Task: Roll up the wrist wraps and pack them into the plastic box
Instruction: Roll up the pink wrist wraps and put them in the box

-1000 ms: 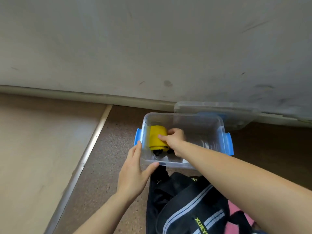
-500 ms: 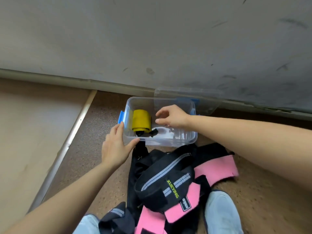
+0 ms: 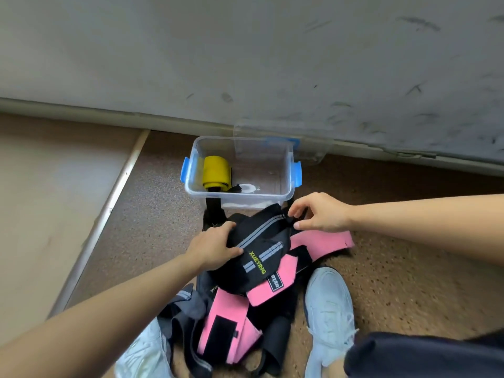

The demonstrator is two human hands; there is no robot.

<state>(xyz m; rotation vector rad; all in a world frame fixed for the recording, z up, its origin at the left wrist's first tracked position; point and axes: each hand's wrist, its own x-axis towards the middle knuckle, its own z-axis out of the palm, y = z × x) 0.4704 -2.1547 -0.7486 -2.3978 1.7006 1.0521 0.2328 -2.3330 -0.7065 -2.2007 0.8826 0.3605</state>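
A clear plastic box (image 3: 289,170) with blue side clips stands on the floor by the wall. Inside it, at the left end, lies a rolled yellow wrist wrap (image 3: 216,171). In front of the box is a heap of unrolled wraps, with a black wrap with grey stripes (image 3: 259,252) on top and pink wraps (image 3: 319,241) under it. My left hand (image 3: 214,249) grips the black wrap's left edge, thumb on top. My right hand (image 3: 319,214) pinches its far right end, near the box's front wall.
The box's clear lid (image 3: 311,137) leans against the grey wall behind it. My two light shoes (image 3: 328,309) flank the heap on the speckled brown floor. A metal strip (image 3: 109,208) divides that floor from a smooth beige surface on the left.
Both hands have left the box and come back to the heap. The right hand let go of the yellow roll, which stays in the box. Both now hold the black wrap.
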